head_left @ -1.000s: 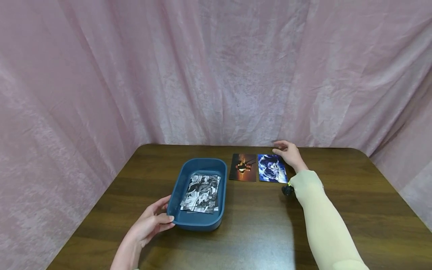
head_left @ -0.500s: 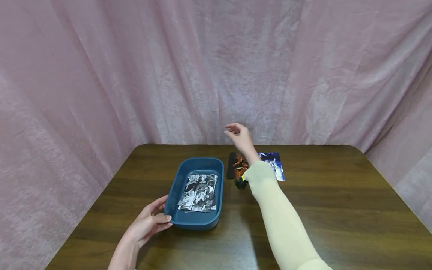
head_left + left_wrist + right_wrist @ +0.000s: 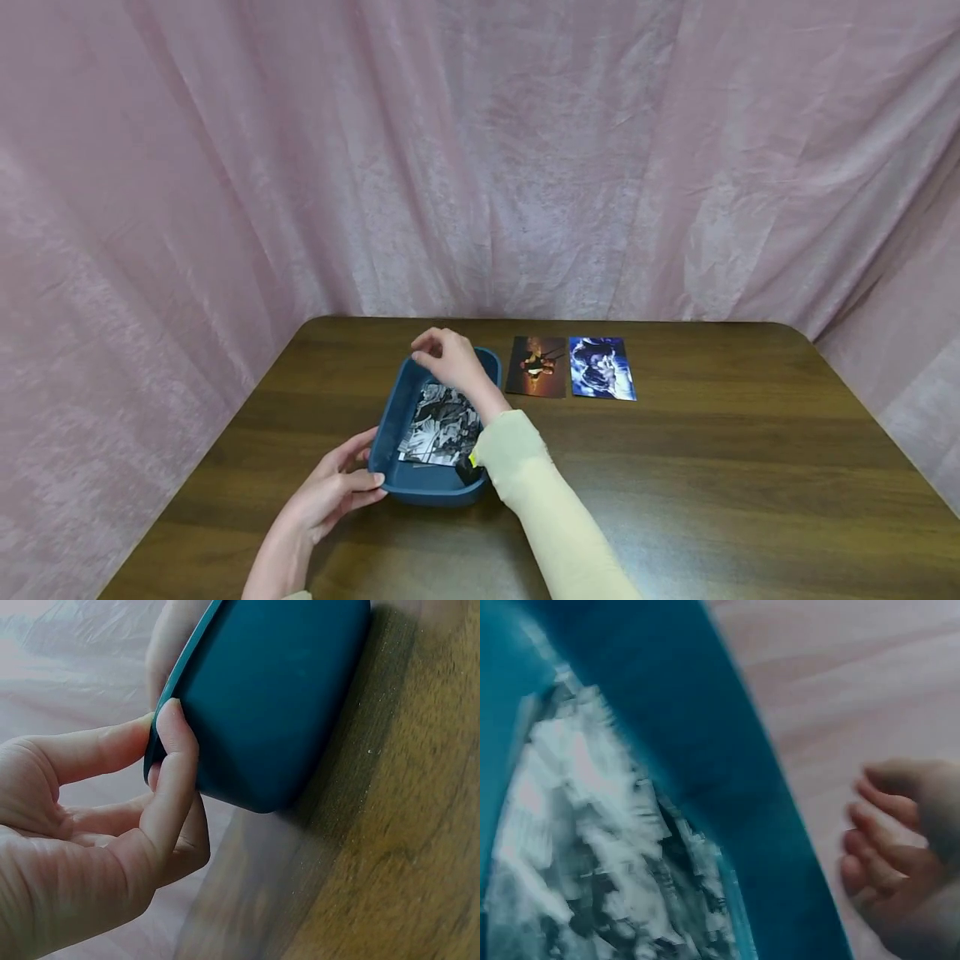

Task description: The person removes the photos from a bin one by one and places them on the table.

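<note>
My left hand (image 3: 330, 487) grips the near left corner of a blue plastic tub (image 3: 427, 498), pinching its rim between thumb and fingers; the left wrist view shows this hold on the tub wall (image 3: 259, 697) up close. Several black-and-white picture cards (image 3: 433, 425) lie in a loose pile on the tub's floor. Over the far part of the tub hovers my right hand (image 3: 453, 362), its fingers loosely curled. Nothing shows between those fingers (image 3: 877, 806) in the right wrist view. My right wrist and sleeve cover part of the tub's right side.
Right of the tub, two coloured picture cards lie side by side on the wooden table (image 3: 712, 467): an orange-brown one (image 3: 536, 367) and a blue-violet one (image 3: 602, 368). A pink curtain (image 3: 570, 167) hangs behind the table's far edge.
My right hand has swung left, from beside the blue-violet card, across above the orange-brown card, to over the tub. The left hand keeps its grip on the tub.
</note>
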Tool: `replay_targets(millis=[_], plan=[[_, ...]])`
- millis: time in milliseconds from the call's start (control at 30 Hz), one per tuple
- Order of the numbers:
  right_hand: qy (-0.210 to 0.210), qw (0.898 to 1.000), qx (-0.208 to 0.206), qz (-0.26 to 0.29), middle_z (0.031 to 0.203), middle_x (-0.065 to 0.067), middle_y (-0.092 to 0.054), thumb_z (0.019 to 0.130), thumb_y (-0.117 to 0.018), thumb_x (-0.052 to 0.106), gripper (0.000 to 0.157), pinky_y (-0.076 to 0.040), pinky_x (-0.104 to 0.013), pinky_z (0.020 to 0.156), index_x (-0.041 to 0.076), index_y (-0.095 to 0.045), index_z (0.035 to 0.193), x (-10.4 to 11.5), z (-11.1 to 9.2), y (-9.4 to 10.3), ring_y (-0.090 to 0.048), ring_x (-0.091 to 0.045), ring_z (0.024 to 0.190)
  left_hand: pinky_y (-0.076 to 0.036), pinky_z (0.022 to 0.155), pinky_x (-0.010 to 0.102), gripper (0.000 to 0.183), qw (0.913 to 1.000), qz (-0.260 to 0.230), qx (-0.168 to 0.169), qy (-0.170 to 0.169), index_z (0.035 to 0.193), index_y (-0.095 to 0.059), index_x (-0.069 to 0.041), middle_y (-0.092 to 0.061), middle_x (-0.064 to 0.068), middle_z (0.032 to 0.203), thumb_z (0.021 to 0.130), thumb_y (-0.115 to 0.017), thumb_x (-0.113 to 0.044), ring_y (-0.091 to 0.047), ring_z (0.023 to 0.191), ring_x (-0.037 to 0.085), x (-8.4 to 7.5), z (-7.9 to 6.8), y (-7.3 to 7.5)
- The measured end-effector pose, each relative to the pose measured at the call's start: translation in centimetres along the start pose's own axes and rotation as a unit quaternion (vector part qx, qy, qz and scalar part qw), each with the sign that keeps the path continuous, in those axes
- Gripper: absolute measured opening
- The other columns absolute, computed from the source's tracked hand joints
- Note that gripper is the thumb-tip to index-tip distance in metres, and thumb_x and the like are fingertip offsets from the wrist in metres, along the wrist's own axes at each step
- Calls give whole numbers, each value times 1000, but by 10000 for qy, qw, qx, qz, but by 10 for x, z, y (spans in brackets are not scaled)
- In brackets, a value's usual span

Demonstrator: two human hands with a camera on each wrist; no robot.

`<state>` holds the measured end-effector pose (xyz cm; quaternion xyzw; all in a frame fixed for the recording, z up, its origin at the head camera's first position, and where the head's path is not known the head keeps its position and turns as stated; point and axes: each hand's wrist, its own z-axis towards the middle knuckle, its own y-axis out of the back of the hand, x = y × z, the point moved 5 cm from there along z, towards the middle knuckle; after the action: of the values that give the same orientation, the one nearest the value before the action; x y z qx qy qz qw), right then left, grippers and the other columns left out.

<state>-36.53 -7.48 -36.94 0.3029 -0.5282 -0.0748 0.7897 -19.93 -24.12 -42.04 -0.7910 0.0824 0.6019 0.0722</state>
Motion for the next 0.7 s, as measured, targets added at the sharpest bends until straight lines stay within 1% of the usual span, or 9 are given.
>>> replay_targets(millis=[67,133,267,367,433,500,567,633,700], plan=[[-216,9966,626,-497,116,-6,-66,98,-61,29,28,-52,-34,90,16,-66,122,-3,-4,-12,-60,-21,107,-60,83,28,77,10000,12,53,-34,157,-18,-4,-38,10,118,92,-58,-1,-65,88,12,1,2,2],[-384,9886,1068,-985,124,-6,-64,97,-62,35,34,-51,-39,96,20,-63,128,-5,-11,-17,-56,-23,117,-60,83,28,77,10000,25,72,-57,157,-18,-4,-40,10,117,92,-58,-1,-65,88,12,0,1,1],[-607,9660,1666,-1884,143,-5,-52,89,-71,45,58,-40,-50,110,27,-53,141,-9,-21,-22,-44,-30,133,-60,81,28,77,9999,-30,86,-98,157,-17,-4,-44,9,115,91,-58,1,-65,86,10,1,-2,0],[-826,9442,1993,-2487,152,-5,-40,77,-81,49,81,-33,-54,113,33,-44,148,-12,-28,-22,-35,-33,137,-60,80,27,78,9998,-88,85,-124,156,-17,-3,-44,8,113,90,-60,1,-65,85,9,3,-2,1],[-1084,9333,2162,-2656,156,-6,-33,71,-86,47,94,-31,-56,115,34,-39,151,-14,-32,-21,-29,-34,138,-60,80,26,78,9998,-104,78,-141,156,-18,-3,-43,8,113,90,-60,1,-65,84,9,3,-2,1],[-1332,9229,2351,-2744,158,-8,-27,68,-89,43,101,-31,-55,115,34,-35,153,-16,-36,-20,-26,-35,139,-60,80,26,79,9998,-107,59,-148,156,-18,-3,-43,8,112,90,-61,1,-65,84,10,3,-2,1],[-1584,9171,2486,-2683,161,-9,-20,68,-91,36,105,-33,-54,115,33,-32,154,-18,-38,-18,-20,-36,143,-60,80,26,78,9998,-109,52,-146,156,-18,-3,-44,8,112,90,-60,1,-65,84,10,2,-1,2],[-1789,9138,2572,-2583,164,-9,-13,68,-92,28,107,-37,-53,114,32,-30,156,-20,-38,-18,-13,-38,149,-60,80,27,78,9998,-126,59,-138,156,-18,-4,-44,8,113,90,-60,1,-65,85,11,2,0,2],[-1846,9103,2603,-2638,165,-10,-11,69,-91,25,108,-44,-50,109,31,-28,156,-21,-38,-18,-12,-37,149,-60,80,27,77,9998,-134,69,-136,156,-18,-4,-44,9,114,90,-59,1,-64,86,11,2,0,3]])
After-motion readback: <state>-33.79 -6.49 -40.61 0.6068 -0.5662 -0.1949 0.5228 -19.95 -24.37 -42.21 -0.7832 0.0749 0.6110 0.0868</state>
